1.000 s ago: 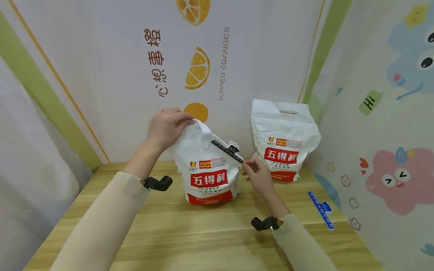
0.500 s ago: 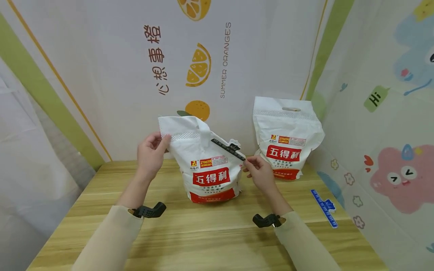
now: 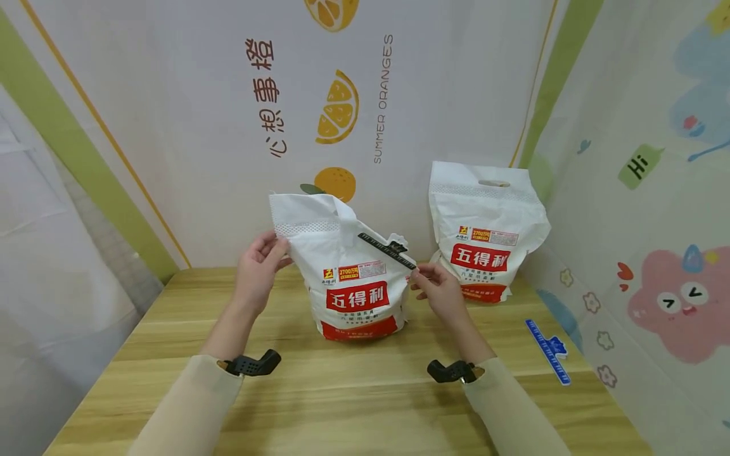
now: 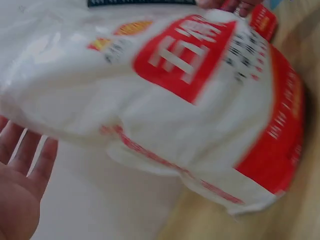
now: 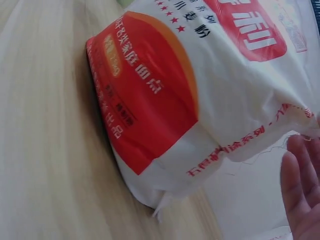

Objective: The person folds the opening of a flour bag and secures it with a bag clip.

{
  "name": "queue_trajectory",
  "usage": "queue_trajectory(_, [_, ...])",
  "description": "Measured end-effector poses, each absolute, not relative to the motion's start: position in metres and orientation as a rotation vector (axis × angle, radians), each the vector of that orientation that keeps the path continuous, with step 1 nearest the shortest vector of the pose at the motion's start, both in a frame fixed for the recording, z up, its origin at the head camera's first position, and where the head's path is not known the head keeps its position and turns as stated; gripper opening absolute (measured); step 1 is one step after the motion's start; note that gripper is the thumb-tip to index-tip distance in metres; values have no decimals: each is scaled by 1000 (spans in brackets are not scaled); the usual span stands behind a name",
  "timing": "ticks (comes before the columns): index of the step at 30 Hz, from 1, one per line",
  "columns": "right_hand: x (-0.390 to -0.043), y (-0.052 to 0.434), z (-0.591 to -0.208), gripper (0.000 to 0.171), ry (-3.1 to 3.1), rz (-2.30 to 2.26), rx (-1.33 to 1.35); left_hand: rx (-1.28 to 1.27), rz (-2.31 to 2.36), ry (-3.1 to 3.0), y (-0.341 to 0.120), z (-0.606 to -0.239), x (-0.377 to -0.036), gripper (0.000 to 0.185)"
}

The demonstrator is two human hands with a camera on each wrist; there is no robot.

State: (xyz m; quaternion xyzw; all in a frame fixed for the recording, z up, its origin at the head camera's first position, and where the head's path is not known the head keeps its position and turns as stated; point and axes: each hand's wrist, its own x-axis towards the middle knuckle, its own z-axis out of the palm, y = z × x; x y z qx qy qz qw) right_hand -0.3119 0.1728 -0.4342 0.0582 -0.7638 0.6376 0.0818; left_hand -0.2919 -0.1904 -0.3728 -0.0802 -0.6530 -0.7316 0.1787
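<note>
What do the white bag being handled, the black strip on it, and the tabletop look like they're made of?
White red-labelled bag: probably matte woven or nonwoven plastic; a perforated band and loose threads show. Black toothed clip strip: likely rigid moulded plastic, dull finish. Light wooden table: wood or wood-look laminate, with grain lines and a slight sheen.

Hands (image 3: 259, 269) flank white bag (image 3: 356, 278)

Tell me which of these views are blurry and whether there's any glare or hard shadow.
Head view: sharp, evenly lit, print on the near bag readable, only soft shadows on the table, edges bent by the wide lens. Left wrist view: bag smeared by blur, left hand soft too. Right wrist view: milder blur, bag print still legible, no glare.
</note>
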Motion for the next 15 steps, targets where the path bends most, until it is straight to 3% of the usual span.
queue_trajectory(7, [-317, 169, -437, 23, -2295, 1937, 161, -111, -2122, -2081, -189, -410, -284, 22])
queue_trajectory(15, [-320, 168, -430, 18, -2286, 1921, 61, -19, -2111, -2087, -188, -405, -289, 14])
